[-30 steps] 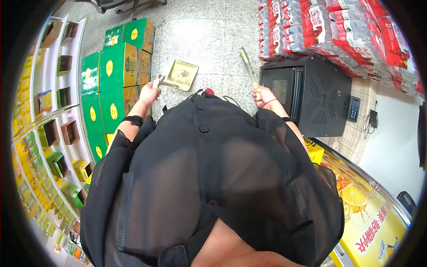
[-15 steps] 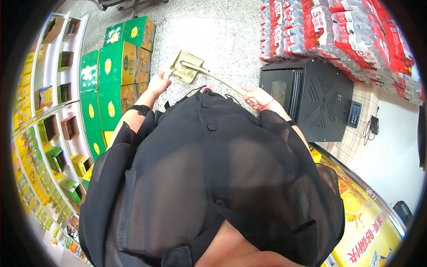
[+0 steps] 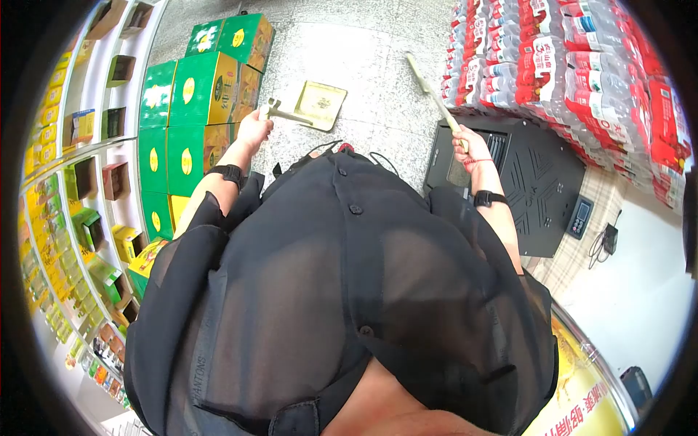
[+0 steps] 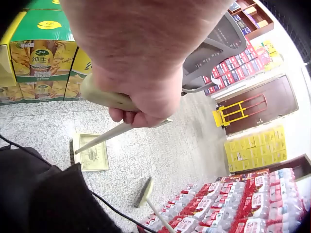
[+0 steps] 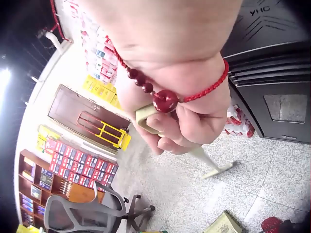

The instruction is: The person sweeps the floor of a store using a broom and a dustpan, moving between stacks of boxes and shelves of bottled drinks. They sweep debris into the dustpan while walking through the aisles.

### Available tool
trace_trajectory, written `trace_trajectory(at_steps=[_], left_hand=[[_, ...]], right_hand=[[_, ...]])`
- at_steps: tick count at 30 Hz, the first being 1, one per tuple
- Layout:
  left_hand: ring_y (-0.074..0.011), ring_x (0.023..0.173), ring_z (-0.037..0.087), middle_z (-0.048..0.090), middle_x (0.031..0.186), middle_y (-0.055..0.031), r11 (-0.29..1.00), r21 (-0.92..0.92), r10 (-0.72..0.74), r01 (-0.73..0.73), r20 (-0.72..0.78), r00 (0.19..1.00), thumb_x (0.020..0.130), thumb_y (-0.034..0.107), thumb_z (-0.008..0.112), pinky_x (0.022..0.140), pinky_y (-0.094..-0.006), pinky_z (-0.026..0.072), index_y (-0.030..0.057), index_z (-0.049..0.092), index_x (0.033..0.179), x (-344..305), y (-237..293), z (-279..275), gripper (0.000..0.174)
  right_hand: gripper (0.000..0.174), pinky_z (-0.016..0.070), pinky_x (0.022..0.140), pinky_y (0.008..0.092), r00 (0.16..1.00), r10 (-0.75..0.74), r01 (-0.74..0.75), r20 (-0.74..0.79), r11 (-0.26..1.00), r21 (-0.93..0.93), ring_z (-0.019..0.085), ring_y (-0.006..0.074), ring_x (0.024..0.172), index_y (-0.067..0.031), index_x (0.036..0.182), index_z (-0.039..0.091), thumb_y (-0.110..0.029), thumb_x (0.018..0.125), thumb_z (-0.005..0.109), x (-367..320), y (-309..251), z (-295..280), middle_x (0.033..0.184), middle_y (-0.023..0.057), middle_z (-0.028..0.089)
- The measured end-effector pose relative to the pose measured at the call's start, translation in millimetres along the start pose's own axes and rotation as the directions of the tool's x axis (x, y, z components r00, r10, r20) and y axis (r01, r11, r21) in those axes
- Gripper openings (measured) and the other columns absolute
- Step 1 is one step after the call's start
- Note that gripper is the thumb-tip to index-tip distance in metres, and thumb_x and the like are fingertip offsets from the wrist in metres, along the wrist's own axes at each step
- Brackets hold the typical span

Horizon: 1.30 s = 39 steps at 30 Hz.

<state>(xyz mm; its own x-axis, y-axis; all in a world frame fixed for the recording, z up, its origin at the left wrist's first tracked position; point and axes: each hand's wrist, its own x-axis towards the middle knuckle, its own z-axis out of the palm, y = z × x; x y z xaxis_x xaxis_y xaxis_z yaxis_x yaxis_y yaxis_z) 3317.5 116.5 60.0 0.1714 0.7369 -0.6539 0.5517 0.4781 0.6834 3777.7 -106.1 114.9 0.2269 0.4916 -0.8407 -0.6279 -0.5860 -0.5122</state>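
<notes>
My left hand [image 3: 254, 128] grips the top of the long handle of a pale yellow-green dustpan [image 3: 325, 100], fingers wrapped round it in the left wrist view. The pan lies on the speckled floor in front of me, with its handle slanting up to the hand. Off to the right, my right hand [image 3: 472, 147] holds a broom [image 3: 434, 93] by the upper end of its pale handle. The broom head [image 4: 144, 191] is down at the floor, apart from the pan. In the right wrist view the looped handle end pokes out beside the curled fingers.
Green beer cartons [image 3: 195, 94] are stacked on the left, beside shelves [image 3: 98, 94] of small packets. At the right stand a black cabinet [image 3: 534, 182] and tall packs of red-labelled bottles [image 3: 545, 58]. Farther off are an office chair [image 5: 80, 213] and a yellow hand truck [image 5: 109, 132].
The broom first swung left over the dustpan, then back out to the right, away from it. My right hand moved with it. The left hand stayed on the dustpan handle, shifting only slightly.
</notes>
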Motion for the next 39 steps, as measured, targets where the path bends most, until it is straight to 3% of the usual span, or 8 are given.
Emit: trace_trajectory(at_steps=[3, 6, 13, 16, 23, 29, 35, 39], left_hand=[[-0.0119, 0.056, 0.051, 0.056, 0.068, -0.0036, 0.998, -0.008, -0.063, 0.063, -0.026, 0.998, 0.068, 0.002, 0.053, 0.048, -0.0265, 0.0425, 0.0020, 0.058, 0.096, 5.6, -8.1, -8.0, 0.029], [-0.0116, 0.055, 0.051, 0.056, 0.068, -0.0038, 0.998, -0.037, -0.058, 0.057, -0.033, 0.998, 0.069, 0.004, 0.053, 0.048, -0.0262, 0.0426, 0.0022, 0.058, 0.097, -1.7, -2.2, -10.2, 0.028], [-0.0109, 0.054, 0.052, 0.057, 0.069, -0.0040, 0.996, 0.085, -0.031, 0.035, -0.049, 0.998, 0.070, 0.007, 0.054, 0.049, -0.0254, 0.0433, 0.0034, 0.058, 0.099, 6.5, -5.7, -13.7, 0.030], [-0.0115, 0.055, 0.052, 0.058, 0.069, -0.0044, 0.995, 0.057, -0.076, 0.078, -0.048, 0.996, 0.069, 0.008, 0.055, 0.050, -0.0258, 0.0440, 0.0030, 0.058, 0.100, 14.6, -1.6, -10.8, 0.031], [-0.0135, 0.059, 0.056, 0.060, 0.071, -0.0073, 0.993, 0.109, -0.036, 0.042, -0.055, 0.998, 0.069, 0.010, 0.055, 0.053, -0.0269, 0.0459, 0.0019, 0.059, 0.095, 30.9, 24.3, -5.4, 0.028], [-0.0156, 0.060, 0.057, 0.062, 0.076, -0.0095, 0.993, 0.067, -0.093, 0.098, -0.079, 0.993, 0.068, 0.011, 0.056, 0.058, -0.0291, 0.0464, 0.0026, 0.058, 0.107, 42.9, 27.4, -16.3, 0.040], [-0.0198, 0.071, 0.060, 0.063, 0.081, -0.0118, 0.984, 0.179, 0.016, 0.007, -0.128, 0.992, 0.066, 0.015, 0.058, 0.069, -0.0313, 0.0465, 0.0044, 0.057, 0.107, 54.3, 10.1, -30.6, 0.043], [-0.0198, 0.073, 0.060, 0.063, 0.081, -0.0113, 0.983, 0.144, -0.103, 0.118, -0.104, 0.989, 0.066, 0.015, 0.059, 0.069, -0.0306, 0.0460, 0.0064, 0.058, 0.108, 51.4, 11.0, -46.3, 0.042]], right_hand=[[0.023, 0.0254, 0.033, 0.0206, 0.992, -0.012, 0.018, -0.125, 0.999, 0.050, 0.037, 0.0077, 0.040, -0.0086, 0.098, 0.046, -0.005, 0.077, 0.055, 26.1, -2.7, 14.6, 0.059, 0.0015, 0.046], [0.010, 0.0250, 0.037, 0.0210, 0.991, 0.106, -0.124, 0.084, 0.959, 0.256, 0.035, 0.0083, 0.041, -0.0116, 0.074, 0.043, -0.010, 0.081, 0.051, 72.6, 13.2, 19.6, 0.057, 0.0009, 0.044], [0.033, 0.0246, 0.032, 0.0200, 0.974, 0.207, -0.170, 0.095, 0.939, -0.300, 0.037, 0.0078, 0.040, -0.0098, 0.107, 0.046, -0.004, 0.076, 0.055, 61.3, 36.0, 82.9, 0.059, 0.0001, 0.046], [0.078, 0.0253, 0.030, 0.0208, 0.942, 0.291, -0.155, 0.166, 0.820, -0.552, 0.038, 0.0072, 0.038, -0.0147, 0.141, 0.018, -0.002, 0.074, 0.055, 41.6, 26.9, 109.8, 0.058, -0.0005, 0.046], [0.074, 0.0294, 0.031, 0.0221, 0.881, 0.390, -0.094, 0.268, 0.700, -0.708, 0.043, 0.0078, 0.039, -0.0157, 0.140, 0.026, 0.000, 0.073, 0.054, 43.3, 4.4, 126.3, 0.059, -0.0006, 0.048], [0.076, 0.0332, 0.034, 0.0243, 0.935, 0.351, -0.032, 0.046, 0.213, -0.977, 0.045, 0.0104, 0.040, -0.0195, 0.139, 0.030, 0.003, 0.070, 0.052, 52.4, -43.7, 157.1, 0.059, 0.0006, 0.048], [0.059, 0.0248, 0.032, 0.0208, 0.947, 0.305, -0.079, 0.098, 0.519, -0.851, 0.035, 0.0052, 0.038, -0.0100, 0.134, 0.037, -0.007, 0.078, 0.055, 80.6, -133.4, 160.0, 0.060, -0.0017, 0.049], [0.055, 0.0267, 0.032, 0.0197, 0.966, 0.227, -0.005, 0.124, 0.498, -0.867, 0.034, 0.0045, 0.035, -0.0068, 0.134, 0.036, -0.007, 0.082, 0.052, 107.1, -185.3, 166.5, 0.062, -0.0007, 0.052]])
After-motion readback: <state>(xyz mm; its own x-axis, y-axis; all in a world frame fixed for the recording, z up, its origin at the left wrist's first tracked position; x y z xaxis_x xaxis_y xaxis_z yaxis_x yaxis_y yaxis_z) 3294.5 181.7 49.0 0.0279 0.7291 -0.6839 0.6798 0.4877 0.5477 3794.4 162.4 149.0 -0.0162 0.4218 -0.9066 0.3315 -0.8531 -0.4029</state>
